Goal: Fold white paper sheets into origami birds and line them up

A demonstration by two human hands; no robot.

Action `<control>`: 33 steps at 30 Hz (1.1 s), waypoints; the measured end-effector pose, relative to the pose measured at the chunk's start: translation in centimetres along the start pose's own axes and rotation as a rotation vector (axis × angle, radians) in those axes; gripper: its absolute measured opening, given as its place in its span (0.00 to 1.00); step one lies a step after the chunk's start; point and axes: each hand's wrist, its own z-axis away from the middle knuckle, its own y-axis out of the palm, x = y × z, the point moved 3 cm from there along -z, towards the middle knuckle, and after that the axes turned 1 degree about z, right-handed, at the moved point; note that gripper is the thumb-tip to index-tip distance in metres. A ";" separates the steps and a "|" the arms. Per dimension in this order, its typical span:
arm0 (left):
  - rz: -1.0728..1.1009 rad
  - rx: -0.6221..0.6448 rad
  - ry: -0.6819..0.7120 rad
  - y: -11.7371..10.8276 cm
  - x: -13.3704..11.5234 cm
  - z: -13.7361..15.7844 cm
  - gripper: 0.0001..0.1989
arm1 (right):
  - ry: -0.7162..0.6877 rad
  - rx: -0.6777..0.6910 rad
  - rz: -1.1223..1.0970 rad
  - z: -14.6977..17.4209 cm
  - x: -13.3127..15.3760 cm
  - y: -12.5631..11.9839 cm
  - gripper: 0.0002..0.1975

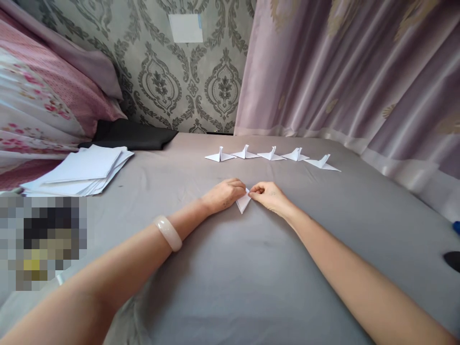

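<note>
A small piece of folded white paper [243, 203] rests on the grey sheet, its pointed end toward me. My left hand [226, 194] lies over its left and upper part, fingers closed on it. At its upper right edge, my right hand [269, 195] pinches the paper between thumb and forefinger. The far part of the paper is covered by my left fingers. Beyond my hands stands a row of several folded white paper birds [272, 154], wings spread and necks raised. A pale bangle [168, 233] circles my left wrist.
To the left lies a stack of white paper sheets [84, 165], with a folded black cloth [132, 134] behind it. A blurred-out patch [50, 244] hides something at lower left. Pink curtains [345, 72] hang along the right. A dark object [452, 261] sits at the right edge.
</note>
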 end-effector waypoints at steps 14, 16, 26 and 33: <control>0.022 0.117 -0.045 -0.2 -2.9 2.3 0.16 | -0.013 0.011 -0.039 -0.1 -0.3 0.2 0.07; 0.030 0.120 -0.039 -0.3 -3.3 2.6 0.17 | -0.013 0.007 -0.032 0.0 -0.2 0.1 0.07; 0.030 0.133 -0.047 -0.5 -5.6 4.2 0.17 | -0.045 -0.007 0.010 0.0 0.0 0.1 0.07; 0.155 0.140 -0.063 -1.9 -6.4 5.1 0.17 | -0.165 -0.017 0.077 1.1 0.4 0.0 0.08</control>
